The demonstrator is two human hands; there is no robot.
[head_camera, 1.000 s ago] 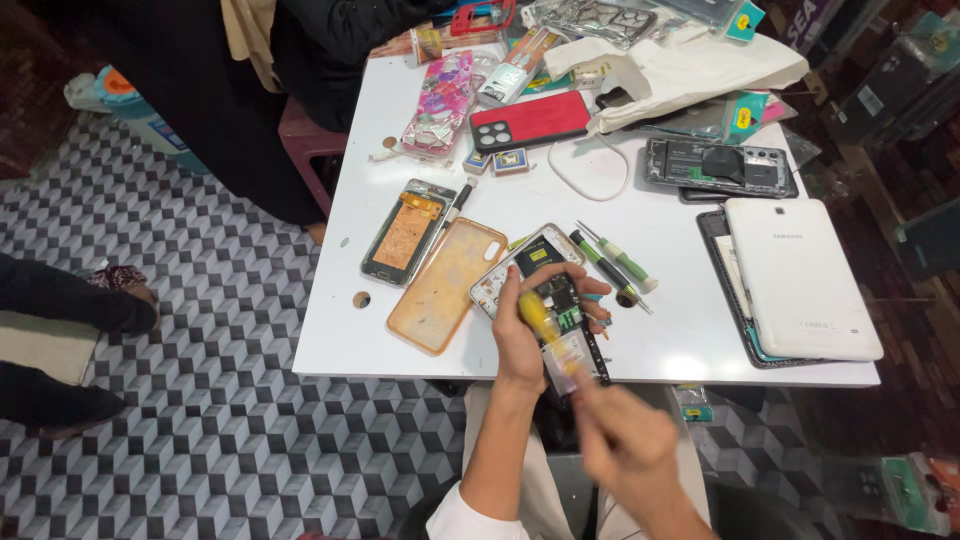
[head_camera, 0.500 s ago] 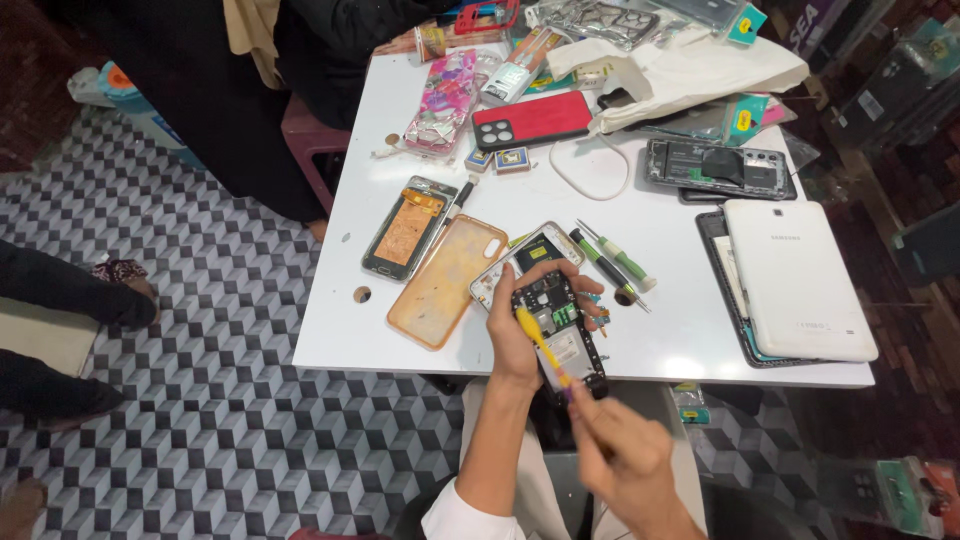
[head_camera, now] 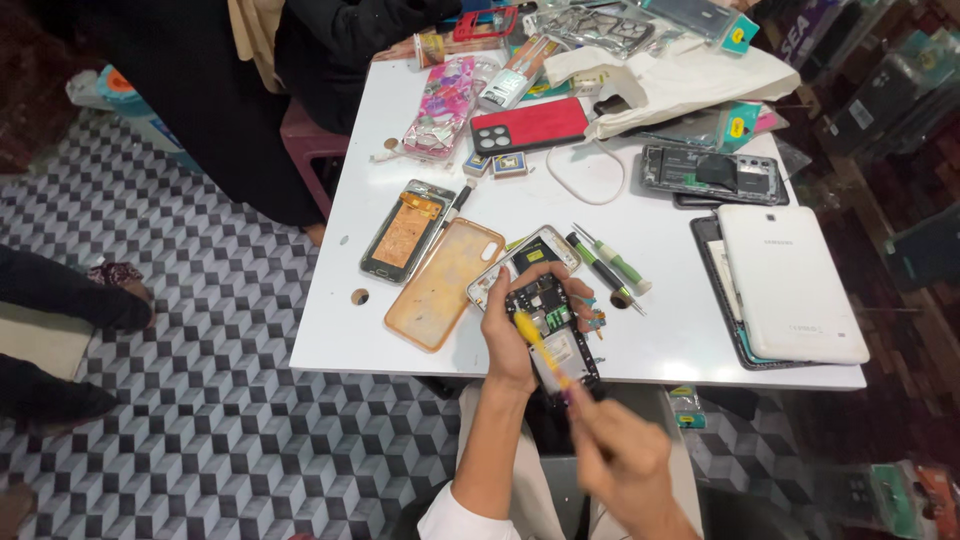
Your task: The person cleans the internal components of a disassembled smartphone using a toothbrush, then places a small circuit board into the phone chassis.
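Note:
My left hand (head_camera: 513,330) grips an opened phone (head_camera: 555,333) with its back off and its circuit board showing, held over the near edge of the white table (head_camera: 640,250). My right hand (head_camera: 622,462), blurred, holds a yellow-handled screwdriver (head_camera: 535,340) whose tip rests on the phone's board. Just behind the phone lies a white phone back cover (head_camera: 525,258), partly hidden by my fingers.
On the table lie an orange clear case (head_camera: 445,283), an open phone frame (head_camera: 408,231), two green screwdrivers (head_camera: 612,262), a white tablet (head_camera: 790,282), a red-backed phone (head_camera: 530,125), a dismantled black phone (head_camera: 712,172) and a white bag (head_camera: 690,75). A person in black stands behind it. Feet show at left.
My right hand has shifted slightly lower and right, with the screwdriver's tip staying on the phone board. My left hand keeps its hold on the phone.

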